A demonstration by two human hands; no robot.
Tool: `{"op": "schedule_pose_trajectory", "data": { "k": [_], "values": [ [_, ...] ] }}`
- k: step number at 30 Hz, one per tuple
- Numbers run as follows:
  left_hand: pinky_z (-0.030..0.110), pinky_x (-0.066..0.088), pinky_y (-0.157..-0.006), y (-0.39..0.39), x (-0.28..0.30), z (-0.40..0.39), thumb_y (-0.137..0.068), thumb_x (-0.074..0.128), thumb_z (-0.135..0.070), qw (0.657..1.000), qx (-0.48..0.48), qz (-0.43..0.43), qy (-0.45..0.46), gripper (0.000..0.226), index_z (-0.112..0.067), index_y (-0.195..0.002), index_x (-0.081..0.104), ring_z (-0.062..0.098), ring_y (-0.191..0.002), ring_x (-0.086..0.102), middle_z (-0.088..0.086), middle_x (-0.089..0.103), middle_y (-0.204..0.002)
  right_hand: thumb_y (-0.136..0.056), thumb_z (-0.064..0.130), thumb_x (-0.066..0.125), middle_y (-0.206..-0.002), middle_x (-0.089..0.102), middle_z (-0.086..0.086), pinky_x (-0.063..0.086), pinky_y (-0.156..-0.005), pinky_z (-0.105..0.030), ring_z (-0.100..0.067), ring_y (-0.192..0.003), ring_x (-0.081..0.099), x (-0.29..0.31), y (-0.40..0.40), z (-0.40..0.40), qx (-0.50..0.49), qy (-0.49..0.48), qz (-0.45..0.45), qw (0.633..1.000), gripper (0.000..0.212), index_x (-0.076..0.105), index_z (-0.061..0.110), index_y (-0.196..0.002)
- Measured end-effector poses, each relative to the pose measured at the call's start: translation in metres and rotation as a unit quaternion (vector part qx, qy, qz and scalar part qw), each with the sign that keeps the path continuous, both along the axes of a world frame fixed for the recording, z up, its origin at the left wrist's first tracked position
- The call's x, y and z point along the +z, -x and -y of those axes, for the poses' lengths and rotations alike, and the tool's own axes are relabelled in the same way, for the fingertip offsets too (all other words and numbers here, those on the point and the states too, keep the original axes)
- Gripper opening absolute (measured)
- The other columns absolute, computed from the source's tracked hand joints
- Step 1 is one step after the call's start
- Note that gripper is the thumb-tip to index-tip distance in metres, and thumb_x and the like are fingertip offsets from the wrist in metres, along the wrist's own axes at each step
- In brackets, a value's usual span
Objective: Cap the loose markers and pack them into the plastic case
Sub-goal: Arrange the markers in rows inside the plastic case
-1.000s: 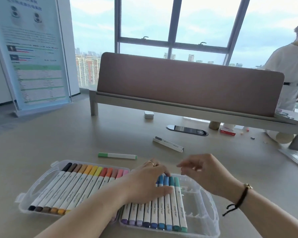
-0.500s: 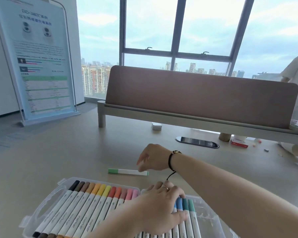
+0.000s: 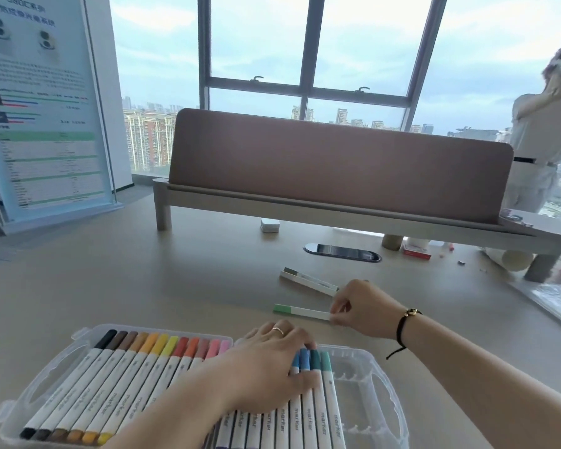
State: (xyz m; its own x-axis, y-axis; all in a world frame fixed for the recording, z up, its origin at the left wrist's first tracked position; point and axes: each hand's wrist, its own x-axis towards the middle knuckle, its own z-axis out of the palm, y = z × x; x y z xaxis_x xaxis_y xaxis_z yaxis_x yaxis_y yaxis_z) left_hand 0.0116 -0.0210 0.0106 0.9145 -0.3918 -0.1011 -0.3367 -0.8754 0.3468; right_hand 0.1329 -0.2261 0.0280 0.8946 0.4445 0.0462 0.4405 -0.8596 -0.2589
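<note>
An open clear plastic case point(image 3: 382, 377) lies at the near edge of the table, filled with a row of capped white markers in many colours. My left hand point(image 3: 272, 371) rests flat on the markers in the middle of the case. Beyond the case, my right hand point(image 3: 360, 309) pinches the right end of a white marker with a light green cap point(image 3: 300, 312), which lies just above the tabletop. Another loose white marker with a grey cap point(image 3: 308, 281) lies a little farther back. Empty slots show at the case's right end.
A brown desk divider on a raised shelf point(image 3: 337, 163) spans the table's far side. A cable port point(image 3: 342, 252), a small white box point(image 3: 269, 225) and a red-and-white box point(image 3: 416, 251) lie beneath it. A person in white point(image 3: 541, 150) stands at right. A poster stand point(image 3: 42, 108) stands at left.
My right hand reached out to the green-capped marker, took hold of its end and drew it to the right, nearer the case. My left hand stayed on the packed markers.
</note>
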Motion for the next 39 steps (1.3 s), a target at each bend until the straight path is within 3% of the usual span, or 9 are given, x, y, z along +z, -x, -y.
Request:
{"op": "schedule_pose_trajectory", "data": {
  "k": [2,8,14,18,22,27,32,36,39],
  "values": [
    [0.037,0.024,-0.117,0.000,0.002,0.001,-0.093,0.038,-0.068,1.000,-0.005,-0.003,-0.005,0.047,-0.047,-0.135,0.032,0.007,-0.138,0.027,-0.015,0.033,-0.145,-0.089,0.032,0.068,-0.075,0.063,0.017,0.039,-0.064,-0.008,0.001,-0.071,0.055,-0.005,0.012,0.024,-0.022,0.001,0.022,1.000,0.013,0.077,0.023,-0.090],
    [0.032,0.025,-0.115,0.000,0.004,0.006,-0.093,0.036,-0.071,1.000,-0.009,0.010,-0.015,0.054,-0.043,-0.139,0.031,0.004,-0.136,0.028,-0.015,0.034,-0.145,-0.096,0.034,0.056,-0.099,0.067,0.005,0.048,-0.080,-0.030,-0.017,-0.089,0.059,-0.018,0.049,0.052,-0.048,0.009,0.088,0.995,0.017,0.069,0.024,-0.102],
    [0.026,0.034,-0.108,0.001,-0.001,0.008,-0.090,0.040,-0.072,0.999,0.006,0.044,0.019,0.047,-0.047,-0.130,0.038,-0.003,-0.123,0.039,-0.023,0.043,-0.130,-0.096,0.028,0.057,-0.096,0.064,0.010,0.046,-0.075,-0.026,-0.013,-0.087,0.057,-0.016,0.075,0.060,-0.034,-0.067,0.125,0.989,0.014,0.067,0.024,-0.104],
    [0.028,0.044,-0.101,0.001,-0.003,0.012,-0.090,0.049,-0.066,0.992,0.043,0.073,0.094,0.050,-0.055,-0.133,0.025,-0.009,-0.112,0.047,-0.029,0.047,-0.122,-0.086,0.024,0.067,-0.080,0.061,0.017,0.046,-0.070,-0.019,-0.003,-0.077,0.056,-0.012,0.099,0.061,-0.016,-0.166,0.157,0.973,0.006,0.070,0.027,-0.091],
    [0.026,0.045,-0.097,0.005,-0.001,0.021,-0.092,0.051,-0.060,0.986,0.047,0.099,0.126,0.060,-0.066,-0.134,0.008,-0.009,-0.108,0.052,-0.040,0.043,-0.119,-0.077,0.021,0.075,-0.072,0.061,0.016,0.043,-0.067,-0.011,-0.006,-0.079,0.059,-0.010,0.117,0.055,0.002,-0.224,0.102,0.969,0.013,0.069,0.030,-0.084],
    [0.012,0.044,-0.081,0.003,-0.005,0.021,-0.095,0.045,-0.060,0.992,0.029,0.098,0.075,0.054,-0.058,-0.141,0.016,-0.017,-0.095,0.050,-0.027,0.048,-0.134,-0.067,0.022,0.077,-0.069,0.065,0.009,0.044,-0.053,-0.016,-0.005,-0.056,0.053,-0.004,0.127,0.046,-0.004,-0.259,0.017,0.966,0.020,0.059,0.029,-0.071],
    [0.025,0.037,-0.106,0.002,-0.010,0.021,-0.093,0.039,-0.069,0.993,-0.004,0.111,0.038,0.060,-0.061,-0.145,0.010,-0.016,-0.122,0.033,-0.031,0.036,-0.148,-0.064,0.029,0.071,-0.061,0.059,0.008,0.040,-0.052,-0.019,-0.007,-0.054,0.049,-0.005,0.135,0.039,0.019,-0.181,-0.009,0.983,0.022,0.050,0.026,-0.067],
    [0.025,0.037,-0.108,0.003,-0.008,0.020,-0.097,0.036,-0.062,0.993,-0.019,0.110,0.045,0.045,-0.059,-0.140,0.023,-0.019,-0.125,0.036,-0.031,0.044,-0.142,-0.067,0.027,0.069,-0.058,0.056,0.015,0.040,-0.052,-0.020,-0.007,-0.054,0.048,-0.008,0.138,0.038,0.044,-0.156,-0.033,0.986,0.020,0.049,0.023,-0.066],
    [0.016,0.042,-0.092,0.006,-0.003,0.021,-0.101,0.038,-0.049,0.993,-0.023,0.090,0.070,0.029,-0.052,-0.130,0.035,-0.021,-0.114,0.045,-0.028,0.054,-0.131,-0.070,0.027,0.069,-0.062,0.057,0.018,0.039,-0.053,-0.016,-0.005,-0.058,0.050,-0.008,0.141,0.036,0.067,-0.132,-0.048,0.988,0.018,0.052,0.023,-0.068]
  ]
}}
